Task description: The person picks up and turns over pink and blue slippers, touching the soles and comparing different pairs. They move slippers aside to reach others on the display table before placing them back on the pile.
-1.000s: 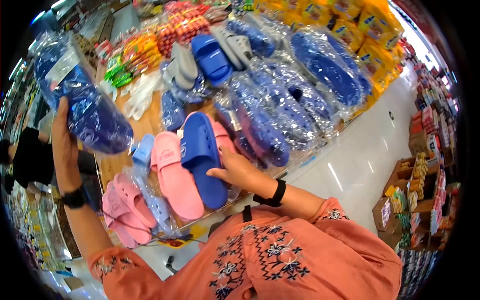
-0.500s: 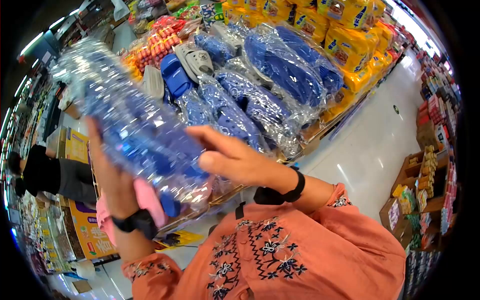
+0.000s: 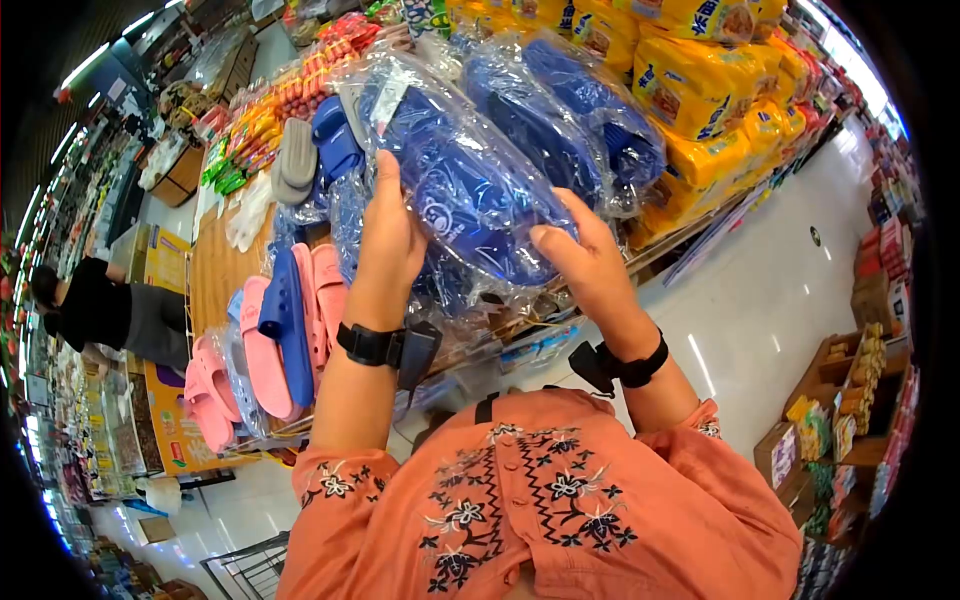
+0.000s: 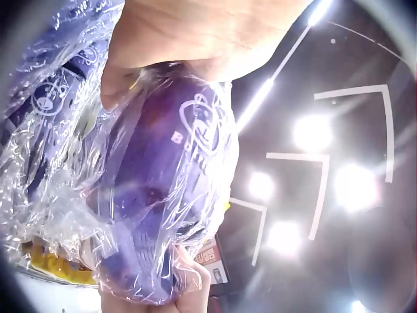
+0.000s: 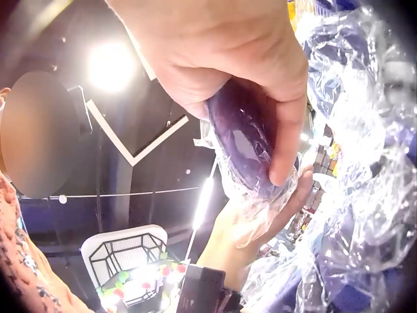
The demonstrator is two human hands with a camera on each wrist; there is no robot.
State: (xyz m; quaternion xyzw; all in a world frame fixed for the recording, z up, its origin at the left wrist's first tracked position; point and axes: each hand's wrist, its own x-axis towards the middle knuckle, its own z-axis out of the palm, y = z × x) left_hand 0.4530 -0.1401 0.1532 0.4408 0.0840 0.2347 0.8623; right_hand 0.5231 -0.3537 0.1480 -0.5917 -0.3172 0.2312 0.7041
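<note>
A plastic-wrapped pair of blue slippers is held up over the display table, a pale logo showing through the film. My left hand grips its near left side, thumb pointing up along the edge. At the lower right end my right hand pinches it, thumb on top and fingers underneath. In the left wrist view the wrapped slipper hangs below the left hand. The right wrist view shows the right hand curled round the slipper's end, with the left hand beneath.
Pink slippers and an unwrapped blue slipper rest at the table's near left. More wrapped blue slippers lie behind, beside yellow packets. A person in black stands at left; shelves line the right.
The wrapped slippers have come from the far left to the front middle in my left hand. My right hand has left the loose blue slipper and taken hold of the package's right end.
</note>
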